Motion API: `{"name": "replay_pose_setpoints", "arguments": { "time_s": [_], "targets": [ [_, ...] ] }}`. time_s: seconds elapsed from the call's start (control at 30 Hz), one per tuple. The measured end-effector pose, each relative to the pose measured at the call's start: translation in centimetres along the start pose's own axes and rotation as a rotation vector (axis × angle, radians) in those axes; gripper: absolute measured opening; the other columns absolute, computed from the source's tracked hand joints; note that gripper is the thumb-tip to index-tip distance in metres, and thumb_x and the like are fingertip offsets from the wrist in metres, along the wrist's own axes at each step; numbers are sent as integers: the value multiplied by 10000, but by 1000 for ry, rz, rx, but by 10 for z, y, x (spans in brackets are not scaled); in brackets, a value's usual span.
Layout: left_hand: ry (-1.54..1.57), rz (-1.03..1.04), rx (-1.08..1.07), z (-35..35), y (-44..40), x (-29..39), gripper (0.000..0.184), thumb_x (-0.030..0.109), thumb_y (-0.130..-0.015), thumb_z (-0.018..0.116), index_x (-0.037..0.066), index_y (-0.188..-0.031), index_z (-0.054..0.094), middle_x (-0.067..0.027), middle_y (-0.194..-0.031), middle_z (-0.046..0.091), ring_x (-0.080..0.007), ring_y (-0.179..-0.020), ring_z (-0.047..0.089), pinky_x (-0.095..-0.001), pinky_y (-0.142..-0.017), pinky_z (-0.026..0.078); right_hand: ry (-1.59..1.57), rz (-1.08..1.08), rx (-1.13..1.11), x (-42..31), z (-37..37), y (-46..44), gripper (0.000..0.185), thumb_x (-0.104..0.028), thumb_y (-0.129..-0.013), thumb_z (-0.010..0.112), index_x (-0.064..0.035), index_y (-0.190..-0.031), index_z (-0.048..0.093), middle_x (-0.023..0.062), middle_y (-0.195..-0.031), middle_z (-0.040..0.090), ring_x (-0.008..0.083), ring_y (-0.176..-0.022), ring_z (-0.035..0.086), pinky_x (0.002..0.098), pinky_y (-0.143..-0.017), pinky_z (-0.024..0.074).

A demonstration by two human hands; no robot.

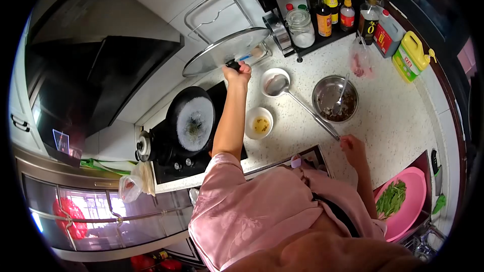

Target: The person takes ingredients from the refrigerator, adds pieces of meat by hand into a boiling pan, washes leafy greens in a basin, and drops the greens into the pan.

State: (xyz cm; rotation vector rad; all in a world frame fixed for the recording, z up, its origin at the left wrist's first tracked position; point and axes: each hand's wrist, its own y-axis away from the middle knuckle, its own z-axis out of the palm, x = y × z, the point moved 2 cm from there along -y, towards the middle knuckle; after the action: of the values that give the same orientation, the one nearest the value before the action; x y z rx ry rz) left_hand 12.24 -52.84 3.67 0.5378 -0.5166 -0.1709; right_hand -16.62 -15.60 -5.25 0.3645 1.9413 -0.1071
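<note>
My left hand [238, 73] is closed around the black knob of a glass pot lid [217, 53], which is tilted up beside the wire rack on the wall. Below it, a black wok [174, 108] on the stove holds white, foamy liquid with a darker patch in the middle. My right hand [354, 150], fingers curled, is low over the counter at the handle end of a metal ladle [312, 113]; whether they touch is unclear. The ladle's bowl lies over a white bowl [268, 92]. Another white bowl [247, 126] contains yellowish liquid with small bits.
A steel bowl [316, 88] holds dark mixture and a spoon. Sauce bottles [324, 20] and a glass jar [301, 27] stand on a black rack. Yellow [411, 58] and grey jugs line the back. Leafy greens [392, 200] sit in a pink basin [416, 186].
</note>
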Motion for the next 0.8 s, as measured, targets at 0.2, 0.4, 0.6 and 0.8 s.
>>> {"name": "replay_pose_setpoints", "arguments": {
  "time_s": [0.2, 0.4, 0.6, 0.8],
  "targets": [
    [-85, 14, 21, 9, 28, 1, 469, 511, -863, 282, 61, -786, 390, -88, -591, 439, -143, -425, 317, -261, -390, 231, 106, -108, 42, -10, 6, -25, 118, -85, -828, 573, -17, -922, 599, 80, -633, 574, 113, -557, 533, 248, -518, 406],
    [-128, -14, -134, 28, 64, 9, 490, 506, -874, 281, 36, -825, 409, -88, -610, 441, -145, -453, 335, -252, -414, 246, 65, -152, 4, -24, 10, -41, 124, -109, -817, 577, -25, -909, 586, 144, -714, 598, 259, -618, 594, 338, -572, 446],
    [-85, 29, -166, 37, 29, 9, 549, 539, -875, 274, 21, -753, 406, -90, -609, 435, -150, -447, 332, -264, -409, 265, 149, -149, 19, -19, 12, -33, 147, -92, -815, 591, -27, -946, 602, 101, -649, 581, 172, -546, 535, 286, -536, 429],
    [-207, 65, -108, 26, -35, -4, 516, 543, -842, 289, 51, -743, 408, -61, -561, 414, -145, -424, 314, -267, -389, 243, 81, -54, 68, 3, 1, -20, 175, -106, -809, 582, -14, -956, 599, 160, -774, 620, 311, -688, 607, 360, -621, 471]
  ]
}}
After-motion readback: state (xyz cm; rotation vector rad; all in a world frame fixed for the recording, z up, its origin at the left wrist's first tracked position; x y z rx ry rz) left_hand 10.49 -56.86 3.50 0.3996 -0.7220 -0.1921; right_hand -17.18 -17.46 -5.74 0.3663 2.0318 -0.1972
